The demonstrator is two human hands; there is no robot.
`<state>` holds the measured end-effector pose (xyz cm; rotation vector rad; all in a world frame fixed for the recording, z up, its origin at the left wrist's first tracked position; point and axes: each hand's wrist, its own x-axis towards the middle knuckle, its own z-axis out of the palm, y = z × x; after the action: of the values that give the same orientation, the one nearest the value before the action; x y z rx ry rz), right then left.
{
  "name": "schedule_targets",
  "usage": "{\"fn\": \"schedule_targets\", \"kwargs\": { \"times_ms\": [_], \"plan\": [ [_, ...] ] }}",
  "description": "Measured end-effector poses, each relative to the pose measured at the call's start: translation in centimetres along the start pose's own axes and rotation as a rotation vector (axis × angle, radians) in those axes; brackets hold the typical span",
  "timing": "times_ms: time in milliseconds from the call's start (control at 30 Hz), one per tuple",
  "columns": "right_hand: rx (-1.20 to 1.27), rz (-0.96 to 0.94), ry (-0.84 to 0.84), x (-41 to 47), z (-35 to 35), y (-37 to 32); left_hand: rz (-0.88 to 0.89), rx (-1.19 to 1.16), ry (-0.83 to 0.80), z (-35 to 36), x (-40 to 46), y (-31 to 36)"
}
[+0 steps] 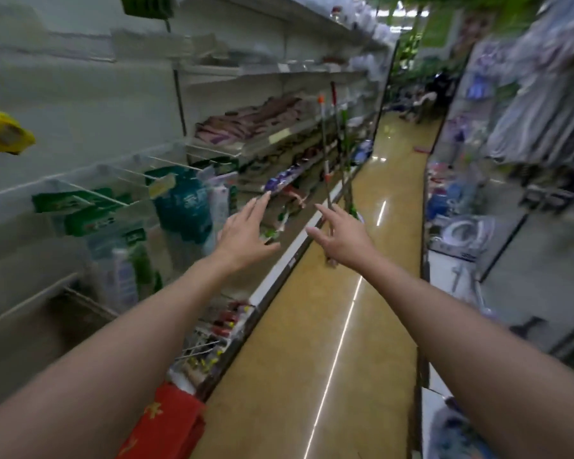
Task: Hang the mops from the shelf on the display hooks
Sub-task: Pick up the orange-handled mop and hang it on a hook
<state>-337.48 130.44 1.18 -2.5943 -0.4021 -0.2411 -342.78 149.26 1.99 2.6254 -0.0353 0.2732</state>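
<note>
Several mops (325,150) with thin metal handles lean upright against the left shelf unit (279,134) a little way down the aisle; one handle has an orange tip, another a dark red one. Both my arms stretch forward toward them. My left hand (246,230) is spread with straight fingers and holds nothing, just short of the shelf front. My right hand (338,236) is also spread and empty, and its fingertips are close to the bottom of the nearest mop handle. White wire display hooks (120,180) stick out from the left wall panel.
Packaged goods (179,207) hang and stand on the left shelves. Red packets (166,422) sit low at the front left. The yellow tiled aisle floor (345,326) runs ahead. More goods (461,233) line the right side. A yellow item (5,132) hangs at far left.
</note>
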Motion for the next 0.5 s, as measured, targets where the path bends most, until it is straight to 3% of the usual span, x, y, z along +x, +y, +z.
{"fn": "schedule_targets", "kwargs": {
  "times_ms": [233, 500],
  "plan": [
    [-0.018, 0.103, -0.027, 6.7, -0.6, 9.1, 0.047, 0.008, -0.086, 8.1, 12.1, 2.8],
    [-0.071, 0.22, -0.103, 21.1, -0.2, 16.2, 0.039, 0.064, -0.181, 13.5, 29.0, 3.1]
  ]
}}
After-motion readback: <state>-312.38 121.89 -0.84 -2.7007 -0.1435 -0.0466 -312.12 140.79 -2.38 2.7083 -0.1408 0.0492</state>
